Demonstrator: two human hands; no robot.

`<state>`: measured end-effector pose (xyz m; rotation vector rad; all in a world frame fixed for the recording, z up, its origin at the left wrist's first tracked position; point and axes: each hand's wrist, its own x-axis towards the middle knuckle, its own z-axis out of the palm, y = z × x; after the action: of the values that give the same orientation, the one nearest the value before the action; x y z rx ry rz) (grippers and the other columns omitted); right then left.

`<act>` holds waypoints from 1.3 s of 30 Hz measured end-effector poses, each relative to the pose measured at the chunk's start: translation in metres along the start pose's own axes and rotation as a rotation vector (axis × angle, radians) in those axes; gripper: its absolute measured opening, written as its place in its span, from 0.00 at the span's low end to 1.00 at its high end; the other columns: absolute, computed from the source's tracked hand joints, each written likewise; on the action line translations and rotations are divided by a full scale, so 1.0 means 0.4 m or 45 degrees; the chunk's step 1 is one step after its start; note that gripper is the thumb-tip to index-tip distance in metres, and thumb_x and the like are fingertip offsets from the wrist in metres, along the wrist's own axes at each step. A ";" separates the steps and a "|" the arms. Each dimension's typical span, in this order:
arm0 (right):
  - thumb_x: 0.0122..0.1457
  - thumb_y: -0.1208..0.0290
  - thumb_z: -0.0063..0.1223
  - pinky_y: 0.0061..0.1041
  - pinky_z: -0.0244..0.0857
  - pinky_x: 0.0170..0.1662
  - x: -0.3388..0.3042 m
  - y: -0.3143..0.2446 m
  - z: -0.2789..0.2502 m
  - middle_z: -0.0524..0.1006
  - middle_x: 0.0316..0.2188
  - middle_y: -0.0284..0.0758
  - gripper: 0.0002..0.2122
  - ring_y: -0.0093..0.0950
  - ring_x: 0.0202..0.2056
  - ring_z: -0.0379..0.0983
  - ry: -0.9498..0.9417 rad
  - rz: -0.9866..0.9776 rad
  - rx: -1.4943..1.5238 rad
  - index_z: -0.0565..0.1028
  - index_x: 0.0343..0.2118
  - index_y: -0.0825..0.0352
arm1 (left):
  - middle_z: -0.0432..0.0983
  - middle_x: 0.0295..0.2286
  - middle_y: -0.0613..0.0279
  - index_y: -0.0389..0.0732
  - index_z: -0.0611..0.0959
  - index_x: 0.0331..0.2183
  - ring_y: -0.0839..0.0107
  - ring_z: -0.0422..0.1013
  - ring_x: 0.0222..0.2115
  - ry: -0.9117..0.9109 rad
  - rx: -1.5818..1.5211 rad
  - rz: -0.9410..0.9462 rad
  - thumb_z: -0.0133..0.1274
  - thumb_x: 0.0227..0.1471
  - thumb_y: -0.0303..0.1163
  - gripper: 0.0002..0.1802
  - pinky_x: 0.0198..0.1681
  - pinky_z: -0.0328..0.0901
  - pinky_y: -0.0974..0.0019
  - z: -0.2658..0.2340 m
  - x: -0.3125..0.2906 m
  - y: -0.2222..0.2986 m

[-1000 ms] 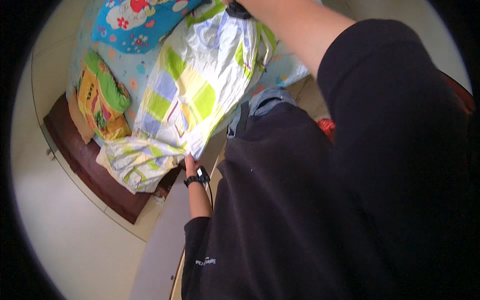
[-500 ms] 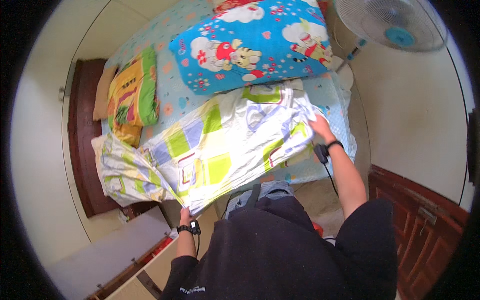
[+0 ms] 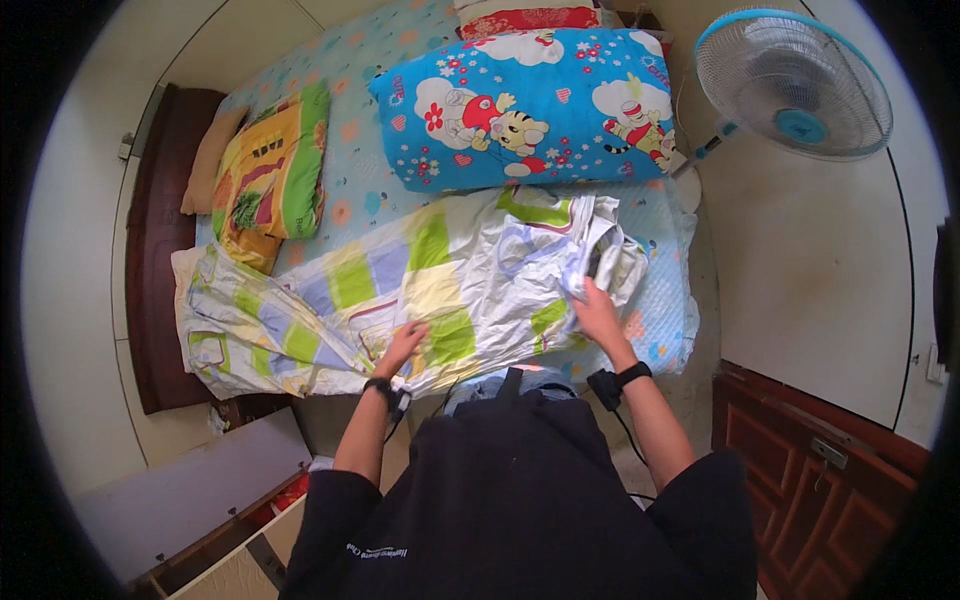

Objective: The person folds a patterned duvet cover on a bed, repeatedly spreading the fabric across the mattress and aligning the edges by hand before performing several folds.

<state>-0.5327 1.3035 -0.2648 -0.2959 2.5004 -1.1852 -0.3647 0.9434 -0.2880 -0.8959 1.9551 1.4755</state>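
A white quilt cover with green, yellow and lilac squares lies rumpled along the near side of the bed. Over its near edge hovers or rests my left hand; its fingers are loosely stretched with nothing gripped. At the right end of the cover, my right hand is closed on a bunched, slightly blurred fold. That end is gathered up, and a dark gap shows between its layers above the fingers. Dark bands and small black devices sit on both wrists.
Beyond the cover lies a blue folded quilt with cartoon cats. Colourful folded bedding and a tan pillow are near the dark headboard. A standing fan is at the far right, a reddish-brown cabinet at the lower right.
My left hand has let go of the near corner and moved up and right over the cover. My right hand has drawn its end in, leftward and nearer.
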 end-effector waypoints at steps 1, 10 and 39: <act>0.44 0.72 0.43 0.40 0.57 0.33 0.006 -0.045 0.020 0.69 0.26 0.48 0.13 0.47 0.32 0.64 -0.046 -0.096 -0.015 0.62 0.35 0.67 | 0.68 0.33 0.66 0.43 0.66 0.43 0.76 0.65 0.30 -0.227 -0.061 0.034 0.40 0.48 0.47 0.23 0.31 0.61 0.71 0.056 -0.017 0.138; 0.43 0.72 0.47 0.30 0.58 0.40 -0.040 -0.205 0.080 0.68 0.35 0.45 0.17 0.39 0.37 0.65 -0.520 -0.130 0.365 0.63 0.37 0.74 | 0.64 0.36 0.64 0.40 0.63 0.44 0.76 0.62 0.34 -0.667 -0.444 0.229 0.49 0.43 0.42 0.27 0.35 0.59 0.71 0.298 0.055 0.414; 0.43 0.73 0.40 0.42 0.59 0.34 0.336 0.070 -0.029 0.71 0.27 0.48 0.11 0.45 0.32 0.67 0.204 0.103 -0.677 0.65 0.32 0.68 | 0.70 0.19 0.64 0.31 0.75 0.25 0.76 0.63 0.21 0.225 -0.305 0.062 0.46 0.27 0.22 0.13 0.26 0.58 0.72 0.209 -0.270 0.041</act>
<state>-0.6614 1.2841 -0.3103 -0.2348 2.9062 -0.5112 -0.3064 1.0479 -0.2197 -1.1224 1.9634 1.7383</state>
